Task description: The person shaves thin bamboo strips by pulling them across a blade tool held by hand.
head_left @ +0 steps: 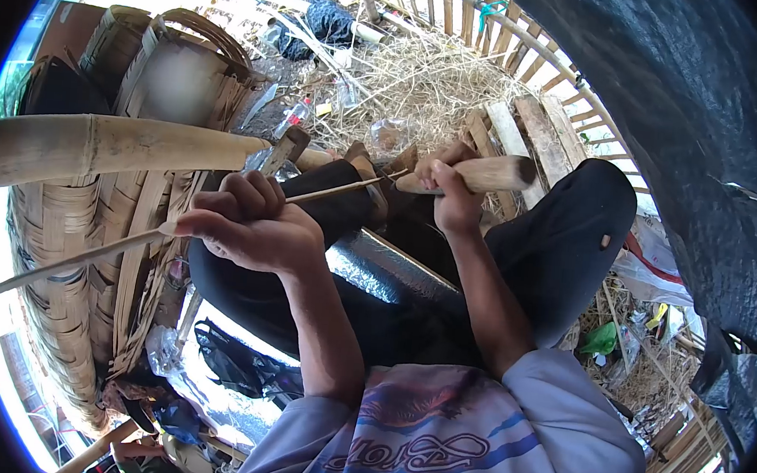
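Left grip (251,219), left of centre: palm up, fingers curled, closed about a thin strip (74,261), thumb pointing left along it; right grip (453,187), upper centre: fingers wrapped around a thick wooden handle (496,174), held roughly level; the strip slopes from the lower left, through the left grip, up to the near end of the handle; contact between the two cannot be told. A stout bamboo pole (92,147) lies above the left grip, reaching in from the left edge; dark trousers (556,242) sit below and beside both grips; woven baskets (60,274) line the left; a plastic bottle (296,113) and straw (426,80) occupy the upper centre; a slatted fence (502,24) stands upper right.
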